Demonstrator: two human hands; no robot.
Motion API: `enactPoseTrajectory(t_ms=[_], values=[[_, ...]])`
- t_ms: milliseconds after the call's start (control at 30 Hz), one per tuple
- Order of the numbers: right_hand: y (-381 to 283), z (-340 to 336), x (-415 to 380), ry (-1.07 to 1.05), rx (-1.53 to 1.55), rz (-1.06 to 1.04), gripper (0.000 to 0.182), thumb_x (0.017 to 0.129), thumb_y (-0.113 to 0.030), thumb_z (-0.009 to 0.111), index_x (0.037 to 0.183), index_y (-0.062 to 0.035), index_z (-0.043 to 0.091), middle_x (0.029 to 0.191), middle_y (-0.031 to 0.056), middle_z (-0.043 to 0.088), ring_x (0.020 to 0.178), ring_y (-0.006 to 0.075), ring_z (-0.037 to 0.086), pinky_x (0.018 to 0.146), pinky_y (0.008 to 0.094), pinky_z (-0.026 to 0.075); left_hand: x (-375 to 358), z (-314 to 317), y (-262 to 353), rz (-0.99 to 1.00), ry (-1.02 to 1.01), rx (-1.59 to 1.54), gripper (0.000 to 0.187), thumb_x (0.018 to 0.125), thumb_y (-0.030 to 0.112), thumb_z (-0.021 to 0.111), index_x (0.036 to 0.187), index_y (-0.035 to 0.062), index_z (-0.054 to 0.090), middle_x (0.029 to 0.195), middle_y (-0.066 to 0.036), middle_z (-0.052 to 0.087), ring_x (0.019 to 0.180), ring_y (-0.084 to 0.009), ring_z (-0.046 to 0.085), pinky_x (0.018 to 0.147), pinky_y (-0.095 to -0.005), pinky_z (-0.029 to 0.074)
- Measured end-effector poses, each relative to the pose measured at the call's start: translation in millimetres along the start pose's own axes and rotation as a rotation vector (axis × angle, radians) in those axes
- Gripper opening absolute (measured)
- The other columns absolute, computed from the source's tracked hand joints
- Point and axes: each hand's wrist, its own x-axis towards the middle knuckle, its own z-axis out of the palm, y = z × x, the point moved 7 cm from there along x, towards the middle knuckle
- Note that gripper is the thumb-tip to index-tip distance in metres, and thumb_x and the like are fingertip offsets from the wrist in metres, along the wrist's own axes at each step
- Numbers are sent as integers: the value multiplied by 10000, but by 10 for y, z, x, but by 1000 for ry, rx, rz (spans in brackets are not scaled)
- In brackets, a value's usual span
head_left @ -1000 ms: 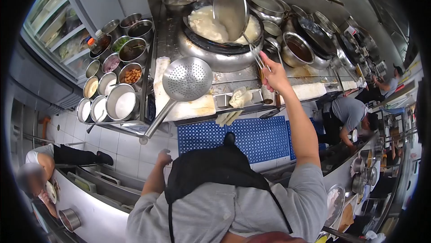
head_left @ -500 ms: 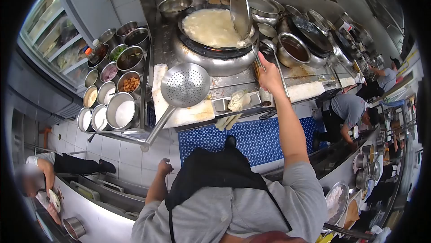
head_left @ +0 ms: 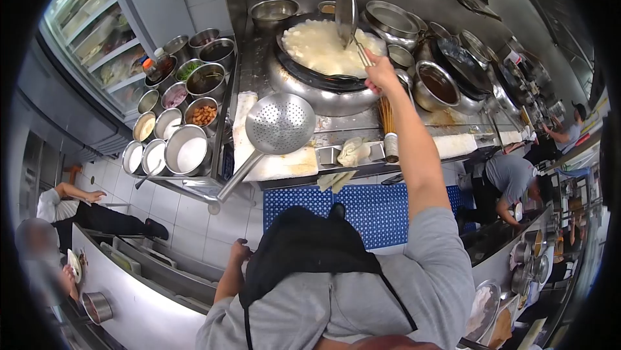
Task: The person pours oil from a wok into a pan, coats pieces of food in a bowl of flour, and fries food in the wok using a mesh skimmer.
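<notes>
probably at a stirring step, you grip the slim handle of the round grey metal skimmer in your right hand, arm stretched toward twelve o'clock. it stands steeply in the black wok's pale frothy liquid, calling for a steady wrist; your left hand, at ten, hangs half-curled, contents unclear.
</notes>
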Motion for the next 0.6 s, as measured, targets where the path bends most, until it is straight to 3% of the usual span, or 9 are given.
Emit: enactPoseTrajectory(t_ms=[233, 333, 467, 600], values=[[-503, -16, -336, 106, -150, -215, 592, 844, -39, 451, 1394, -255, 487, 540, 104, 575, 419, 183, 555, 410, 346, 453, 153, 2, 3, -82, -58, -60, 559, 694, -78, 668, 1225, 5, 515, 691, -166, 657, 542, -223, 649, 433, -343, 496], [-517, 288, -306, -66, 80, -150, 583, 918, -54, 440, 1452, -282, 387, 597, 103, 588, 411, 168, 524, 374, 322, 429, 342, -63, 121, -21, -48, -3, 554, 693, -69, 680, 1218, 14, 522, 694, -162, 660, 550, -224, 652, 446, -349, 507], [-394, 523, -469, -279, 374, -62, 621, 925, -59, 487, 1491, -234, 302, 619, 96, 569, 395, 122, 475, 337, 267, 378, 488, -78, 322, 12, -52, -78, 571, 673, -62, 701, 1214, 15, 537, 728, -162, 671, 564, -224, 658, 472, -343, 525], [-15, 288, -755, -317, 299, -37, 626, 923, -46, 485, 1489, -248, 308, 593, 61, 548, 382, 97, 438, 335, 250, 341, 515, 31, 435, 35, -87, -76, 555, 659, -75, 691, 1190, 11, 553, 721, -157, 665, 545, -222, 649, 439, -333, 511]])
